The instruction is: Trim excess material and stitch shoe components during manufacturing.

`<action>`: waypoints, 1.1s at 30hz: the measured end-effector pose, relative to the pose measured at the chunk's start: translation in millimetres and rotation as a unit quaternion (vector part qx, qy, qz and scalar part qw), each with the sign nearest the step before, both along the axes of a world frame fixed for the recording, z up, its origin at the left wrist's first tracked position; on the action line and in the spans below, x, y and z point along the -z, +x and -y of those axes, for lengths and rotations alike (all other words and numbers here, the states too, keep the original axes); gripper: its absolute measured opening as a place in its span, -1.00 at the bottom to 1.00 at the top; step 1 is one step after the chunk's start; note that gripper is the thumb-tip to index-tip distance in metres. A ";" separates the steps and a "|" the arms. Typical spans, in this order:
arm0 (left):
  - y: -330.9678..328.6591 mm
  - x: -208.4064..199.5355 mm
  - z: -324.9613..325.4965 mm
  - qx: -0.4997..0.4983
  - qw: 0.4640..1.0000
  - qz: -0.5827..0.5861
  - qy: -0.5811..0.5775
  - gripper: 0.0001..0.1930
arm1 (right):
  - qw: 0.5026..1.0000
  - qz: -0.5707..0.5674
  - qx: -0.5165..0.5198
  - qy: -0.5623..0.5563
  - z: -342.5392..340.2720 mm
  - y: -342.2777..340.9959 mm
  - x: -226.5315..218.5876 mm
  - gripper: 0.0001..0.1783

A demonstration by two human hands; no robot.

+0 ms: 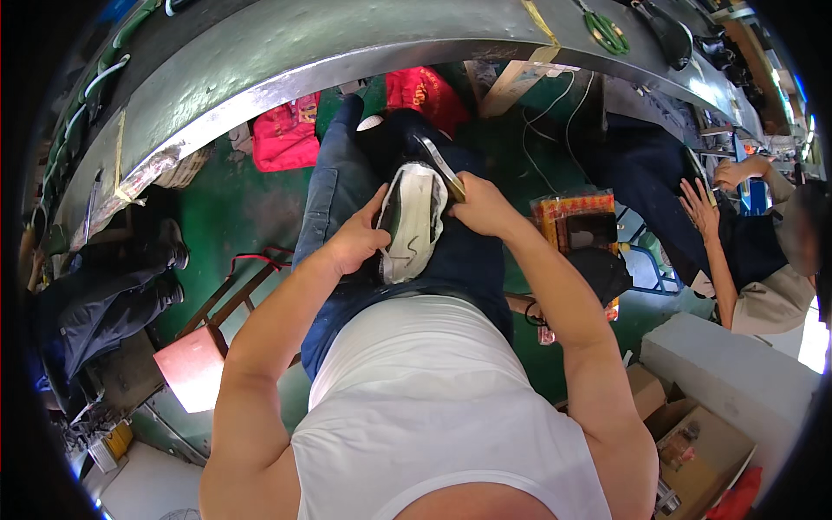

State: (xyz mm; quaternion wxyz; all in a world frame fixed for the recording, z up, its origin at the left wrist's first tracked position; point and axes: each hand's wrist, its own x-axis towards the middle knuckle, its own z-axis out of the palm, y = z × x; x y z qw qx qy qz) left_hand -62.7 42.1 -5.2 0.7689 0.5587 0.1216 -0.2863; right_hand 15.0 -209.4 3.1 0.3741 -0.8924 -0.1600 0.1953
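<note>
A shoe upper on a last (pixel 413 227) lies sole side up across my lap, with a pale insole and a dark inner edge showing. My left hand (pixel 354 241) is closed on its left rim, thumb and fingers pinching the edge. In my right hand (pixel 485 206) is a silver, curved metal hand tool (pixel 440 163), gripped at its near end beside the shoe's right rim. The tool's far end reaches past the top of the shoe. Its exact kind is hard to make out.
Ahead curves a metal-topped workbench (pixel 286 52) with green-handled scissors (pixel 607 33) and a black shoe (pixel 667 36). Red bags (pixel 286 134) lie beneath it. A co-worker's hands (pixel 700 208) are at the right; another person's legs (pixel 113 295) at the left. A stool (pixel 192 364) and cardboard box (pixel 706 451) stand nearby.
</note>
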 end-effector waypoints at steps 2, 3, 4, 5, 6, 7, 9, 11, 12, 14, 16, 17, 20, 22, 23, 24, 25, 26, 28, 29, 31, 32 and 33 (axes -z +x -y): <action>-12.7 12.7 -0.8 -0.003 0.999 -0.031 0.007 -0.01 | 0.996 -0.064 -0.024 -0.060 9.7 -5.6 -23.5 -0.73; -19.1 20.6 -0.2 -0.003 0.998 -0.053 0.015 0.02 | 0.996 -0.064 -0.023 -0.060 16.5 -13.9 -35.8 -0.73; -26.0 25.4 3.2 0.017 0.996 0.018 0.084 0.08 | 0.991 -0.122 -0.015 -0.049 24.3 -25.0 -45.1 -0.68; -31.4 30.3 5.3 0.015 0.996 0.017 0.082 0.08 | 0.983 -0.180 -0.007 -0.038 28.0 -34.2 -54.2 -0.63; -31.8 22.8 13.2 0.004 0.994 0.032 0.101 0.11 | 0.983 -0.181 -0.004 -0.038 30.0 -42.3 -67.0 -0.63; -32.4 18.4 17.4 -0.013 0.991 0.048 0.121 0.15 | 0.978 -0.174 -0.076 -0.081 28.2 -46.8 -80.5 -0.63; -32.3 27.0 22.7 -0.015 0.986 0.065 0.154 0.16 | 0.968 -0.165 -0.146 -0.124 28.3 -53.0 -81.7 -0.62; -31.5 29.2 30.5 -0.013 0.979 0.081 0.186 0.17 | 0.975 -0.023 -0.204 -0.081 32.0 -60.8 -64.1 -0.50; -29.7 28.2 34.4 -0.007 0.969 0.083 0.232 0.16 | 0.966 -0.094 -0.208 -0.121 21.6 -55.1 -76.7 -0.43; -28.0 27.7 40.4 -0.001 0.957 0.087 0.277 0.16 | 0.960 -0.045 -0.217 -0.172 15.0 -53.1 -72.0 -0.48; -30.7 33.2 43.7 0.000 0.964 0.073 0.257 0.09 | 0.948 0.006 -0.228 -0.220 -0.7 -43.4 -83.9 -0.52; -32.7 34.5 45.4 0.001 0.967 0.064 0.246 0.06 | 0.912 -0.057 -0.289 -0.286 -16.2 -32.2 -109.2 -0.60; -29.8 5.0 46.2 -0.069 0.990 0.003 0.121 -0.11 | 0.853 -0.125 -0.360 -0.357 -35.7 -10.2 -119.7 -0.72; -32.8 -2.0 48.1 -0.200 0.975 -0.084 -0.048 -0.28 | 0.848 -0.135 -0.377 -0.349 -39.2 -2.4 -113.7 -0.74; -32.5 -3.8 47.4 -0.204 0.974 -0.086 -0.049 -0.28 | 0.846 -0.135 -0.380 -0.349 -37.0 -4.9 -105.2 -0.74; -29.7 -5.4 46.2 -0.228 0.962 -0.122 -0.085 -0.31 | 0.872 -0.116 -0.357 -0.316 -33.1 -9.4 -94.4 -0.73; -25.7 -6.0 45.6 -0.252 0.948 -0.156 -0.121 -0.33 | 0.895 -0.095 -0.333 -0.282 -28.9 -12.3 -84.4 -0.71; -21.3 -3.4 49.6 -0.256 0.950 -0.167 -0.067 -0.29 | 0.908 -0.088 -0.316 -0.261 -24.0 -13.7 -75.8 -0.68; -14.0 16.7 52.9 -0.253 0.955 -0.156 -0.002 -0.32 | 0.930 -0.064 -0.284 -0.225 -15.7 -25.1 -54.1 -0.69; -12.2 27.8 54.6 -0.245 0.956 -0.144 0.066 -0.34 | 0.950 -0.041 -0.247 -0.187 -12.4 -33.4 -43.4 -0.70; -4.1 37.0 56.3 -0.248 0.950 -0.106 0.160 -0.38 | 0.962 -0.024 -0.221 -0.158 -7.6 -50.3 -26.7 -0.71; -1.5 39.4 55.2 -0.193 0.937 -0.047 0.287 -0.40 | 0.977 -0.006 -0.174 -0.126 -6.7 -60.2 -20.5 -0.71; -1.4 38.3 56.1 -0.133 0.903 0.012 0.408 -0.41 | 0.988 0.011 -0.125 -0.094 -7.7 -66.5 -22.6 -0.71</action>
